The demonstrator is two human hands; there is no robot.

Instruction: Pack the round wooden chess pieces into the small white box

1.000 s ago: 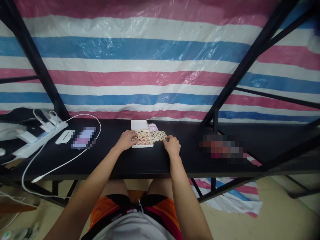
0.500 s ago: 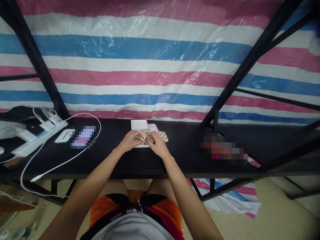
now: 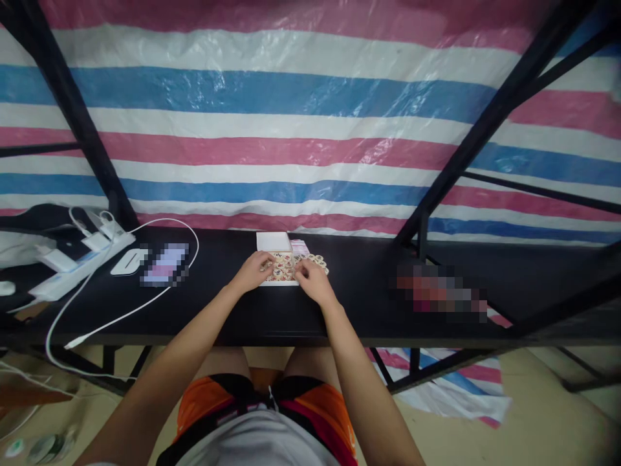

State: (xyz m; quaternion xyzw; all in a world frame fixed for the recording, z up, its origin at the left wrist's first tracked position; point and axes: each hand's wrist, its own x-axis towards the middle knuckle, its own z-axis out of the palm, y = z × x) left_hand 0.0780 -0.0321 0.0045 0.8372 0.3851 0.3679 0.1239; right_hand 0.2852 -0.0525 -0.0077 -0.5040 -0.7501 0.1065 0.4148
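A small pale box (image 3: 280,270) filled with round cream game discs marked red and black lies on the black table (image 3: 272,310). My left hand (image 3: 251,272) rests on the box's left edge, fingers curled. My right hand (image 3: 310,281) is at the box's right edge, fingers pinched together over the discs; what they hold is too small to see. Several loose discs (image 3: 316,261) lie just right of the box. The box's white lid (image 3: 273,241) lies behind it, next to a small pink-striped item (image 3: 299,246).
At the left lie a white power strip with chargers (image 3: 72,262), a white mouse (image 3: 126,261), a blurred phone (image 3: 163,264) and a white cable (image 3: 121,310). A blurred object (image 3: 439,291) sits at the right. Black frame bars (image 3: 490,110) cross before a striped tarp.
My right hand moved left from the loose discs to the box's right edge. My left hand stayed on the box.
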